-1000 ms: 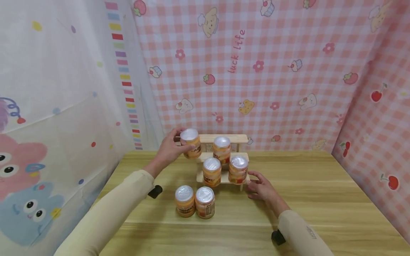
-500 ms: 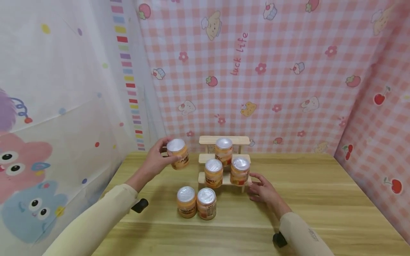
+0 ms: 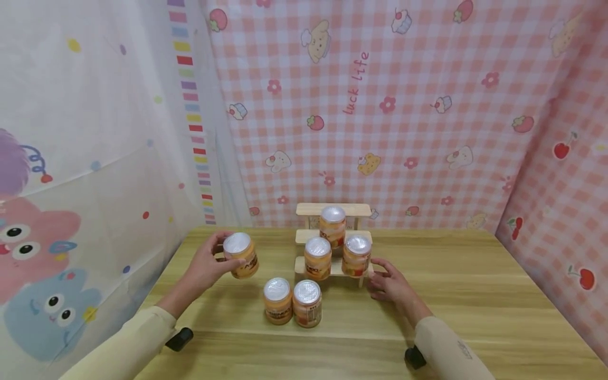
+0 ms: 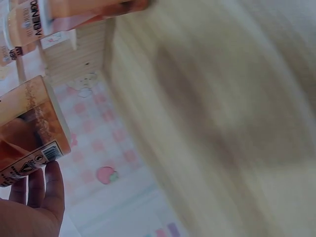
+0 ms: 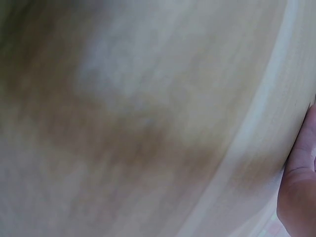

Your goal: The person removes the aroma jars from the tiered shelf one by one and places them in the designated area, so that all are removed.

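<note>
My left hand [image 3: 206, 264] grips an orange-labelled can [image 3: 241, 257] with a silver top, to the left of a small wooden tiered rack [image 3: 333, 210]. The left wrist view shows its barcode side, with fingers of the left hand [image 4: 39, 197] at its base. Two similar cans [image 3: 317, 258] [image 3: 357, 257] stand on the rack's lowest shelf, and one can [image 3: 333, 227] on the middle shelf. My right hand [image 3: 391, 285] rests against the right end of the lowest shelf, fingers loosely bent. In the right wrist view only part of that hand [image 5: 298, 182] appears.
Two more cans [image 3: 277, 301] [image 3: 307, 303] stand side by side on the wood-grain table [image 3: 456, 327], in front of the rack. A pink checked cloth [image 3: 408, 132] hangs behind, and a white patterned sheet [image 3: 114, 132] is at the left.
My left hand has carried its can away from the rack's upper left, leftward and down toward the table. The right hand has stayed by the rack. The head view has shifted slightly.
</note>
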`<action>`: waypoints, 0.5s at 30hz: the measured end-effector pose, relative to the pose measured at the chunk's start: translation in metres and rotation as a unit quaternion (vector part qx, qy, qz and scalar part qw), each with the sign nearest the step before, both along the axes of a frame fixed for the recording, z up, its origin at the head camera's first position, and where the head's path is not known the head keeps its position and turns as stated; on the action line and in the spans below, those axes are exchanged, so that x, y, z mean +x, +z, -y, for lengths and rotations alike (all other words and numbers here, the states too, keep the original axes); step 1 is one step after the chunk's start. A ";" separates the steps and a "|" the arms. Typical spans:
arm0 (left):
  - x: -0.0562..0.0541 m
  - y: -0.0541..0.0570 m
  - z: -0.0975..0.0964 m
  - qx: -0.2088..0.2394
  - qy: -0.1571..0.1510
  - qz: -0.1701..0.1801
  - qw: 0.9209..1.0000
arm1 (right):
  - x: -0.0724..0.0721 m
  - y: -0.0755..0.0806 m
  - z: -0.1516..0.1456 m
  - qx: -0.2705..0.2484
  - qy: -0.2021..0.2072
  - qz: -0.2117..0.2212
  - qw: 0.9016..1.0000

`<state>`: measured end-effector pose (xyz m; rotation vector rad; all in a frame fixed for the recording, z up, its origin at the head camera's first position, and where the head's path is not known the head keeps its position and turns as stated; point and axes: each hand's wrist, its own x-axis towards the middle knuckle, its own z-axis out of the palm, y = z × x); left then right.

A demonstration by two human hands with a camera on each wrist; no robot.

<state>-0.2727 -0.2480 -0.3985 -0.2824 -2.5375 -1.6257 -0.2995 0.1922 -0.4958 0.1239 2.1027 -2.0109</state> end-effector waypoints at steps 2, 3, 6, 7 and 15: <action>0.004 -0.007 0.004 0.003 0.000 0.007 1.000 | 0.001 0.000 -0.001 0.001 0.001 0.001 1.000; 0.006 -0.011 0.006 0.004 0.000 0.010 1.000 | 0.001 0.000 -0.001 0.001 0.001 0.001 1.000; 0.013 -0.020 0.009 0.008 0.003 0.017 1.000 | 0.003 0.003 0.000 0.000 0.004 -0.002 1.000; 0.014 -0.024 0.009 0.008 0.003 0.019 1.000 | 0.003 0.003 0.000 0.000 0.006 -0.003 1.000; 0.027 -0.048 0.006 0.013 0.000 0.023 1.000 | 0.002 0.001 -0.001 -0.005 -0.002 -0.001 1.000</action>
